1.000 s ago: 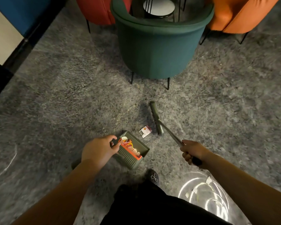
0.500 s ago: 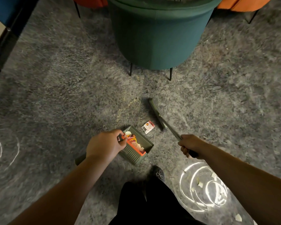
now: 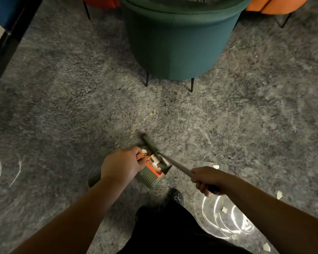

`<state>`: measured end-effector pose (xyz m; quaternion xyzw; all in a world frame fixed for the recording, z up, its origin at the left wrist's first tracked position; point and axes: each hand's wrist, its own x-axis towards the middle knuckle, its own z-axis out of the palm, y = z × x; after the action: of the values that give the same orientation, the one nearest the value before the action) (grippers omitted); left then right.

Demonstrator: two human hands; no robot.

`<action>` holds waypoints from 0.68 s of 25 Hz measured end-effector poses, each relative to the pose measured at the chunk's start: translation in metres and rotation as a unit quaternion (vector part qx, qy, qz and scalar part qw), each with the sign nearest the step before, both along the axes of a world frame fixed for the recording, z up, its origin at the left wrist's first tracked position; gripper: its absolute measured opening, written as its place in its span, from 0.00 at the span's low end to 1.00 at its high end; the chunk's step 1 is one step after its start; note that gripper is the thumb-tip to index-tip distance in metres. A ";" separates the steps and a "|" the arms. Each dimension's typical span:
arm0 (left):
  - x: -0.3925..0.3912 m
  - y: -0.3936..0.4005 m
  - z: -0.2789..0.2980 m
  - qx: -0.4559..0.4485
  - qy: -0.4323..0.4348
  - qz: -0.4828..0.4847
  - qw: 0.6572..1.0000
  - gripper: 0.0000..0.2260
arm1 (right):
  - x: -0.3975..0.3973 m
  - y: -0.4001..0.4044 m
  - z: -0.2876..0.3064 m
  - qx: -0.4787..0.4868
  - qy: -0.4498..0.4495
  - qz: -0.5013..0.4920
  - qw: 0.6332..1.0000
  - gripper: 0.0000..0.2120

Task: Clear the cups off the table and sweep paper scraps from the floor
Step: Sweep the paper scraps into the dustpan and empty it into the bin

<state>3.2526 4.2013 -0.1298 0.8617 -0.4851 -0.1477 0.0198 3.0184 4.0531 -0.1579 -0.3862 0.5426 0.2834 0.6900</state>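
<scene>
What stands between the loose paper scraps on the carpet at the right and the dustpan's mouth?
Nothing fixed. The nearest scrap lies on open carpet right of the dustpan. Only the brush, held by the right hand, has its handle slanting across that path. The left hand steadies the pan.

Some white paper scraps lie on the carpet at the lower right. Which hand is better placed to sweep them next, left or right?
Right. The right hand grips the broom handle, and the scraps lie on its side, near that arm. The left hand holds the dustpan, so it should only bring the pan closer.
</scene>
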 end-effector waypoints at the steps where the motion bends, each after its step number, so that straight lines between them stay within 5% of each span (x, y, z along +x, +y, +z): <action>1: 0.000 -0.005 0.000 0.016 0.005 0.004 1.000 0.15 | -0.003 0.000 0.004 0.001 0.000 0.009 1.000 0.04; 11: -0.009 -0.005 0.003 0.004 -0.023 -0.026 0.999 0.14 | -0.041 0.029 0.029 0.017 -0.026 -0.149 0.988 0.09; 17: -0.002 0.011 0.008 -0.002 0.049 0.012 0.999 0.14 | -0.063 0.079 0.051 -0.006 -0.047 -0.279 0.959 0.07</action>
<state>3.2501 4.2124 -0.1214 0.8590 -0.4737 -0.1887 0.0468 2.9556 4.1323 -0.1073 -0.2370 0.5975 0.0578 0.7639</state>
